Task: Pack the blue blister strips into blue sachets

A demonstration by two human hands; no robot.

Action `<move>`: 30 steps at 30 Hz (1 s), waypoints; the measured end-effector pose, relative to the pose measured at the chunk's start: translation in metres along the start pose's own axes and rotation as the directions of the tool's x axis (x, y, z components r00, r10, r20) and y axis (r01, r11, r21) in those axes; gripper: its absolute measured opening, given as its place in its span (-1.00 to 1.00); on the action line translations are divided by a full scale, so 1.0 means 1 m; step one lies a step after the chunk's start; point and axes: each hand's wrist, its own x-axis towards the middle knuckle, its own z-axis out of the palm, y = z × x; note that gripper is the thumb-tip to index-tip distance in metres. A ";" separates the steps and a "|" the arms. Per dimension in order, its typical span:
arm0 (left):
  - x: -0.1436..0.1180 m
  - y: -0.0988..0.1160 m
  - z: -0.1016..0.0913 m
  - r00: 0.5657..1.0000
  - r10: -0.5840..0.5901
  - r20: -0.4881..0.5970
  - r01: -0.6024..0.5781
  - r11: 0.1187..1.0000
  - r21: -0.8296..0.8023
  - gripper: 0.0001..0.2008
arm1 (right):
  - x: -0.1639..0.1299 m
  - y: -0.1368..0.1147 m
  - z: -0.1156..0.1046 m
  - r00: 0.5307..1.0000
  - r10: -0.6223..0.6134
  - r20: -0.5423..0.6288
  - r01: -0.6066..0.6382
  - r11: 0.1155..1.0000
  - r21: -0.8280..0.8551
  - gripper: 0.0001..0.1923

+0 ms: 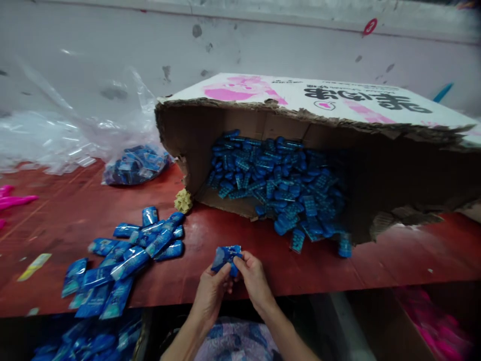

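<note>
In front of my body, close to the table's front edge, my left hand and my right hand both hold one small blue printed packet. Both thumbs press on its face, and the other fingers are mostly hidden behind it. To the left lies a loose pile of glossy blue packets. A torn-open cardboard box rests on its side beyond my hands. Heaped in its mouth are many small blue plastic pieces with keypad-like dots, some spilling onto the red table.
A clear bag of blue pieces and clear plastic wrappers sit at the back left. By the box corner is a crumpled yellowish lump. Pink pieces lie far left. Below the table are blue packets and pink items.
</note>
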 end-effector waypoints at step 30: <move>0.004 0.000 -0.001 0.980 -0.160 -0.118 0.154 0.986 -0.061 -0.71 | 0.007 -0.031 -0.128 0.698 -0.643 -0.316 -0.224 0.223 -0.949 -0.75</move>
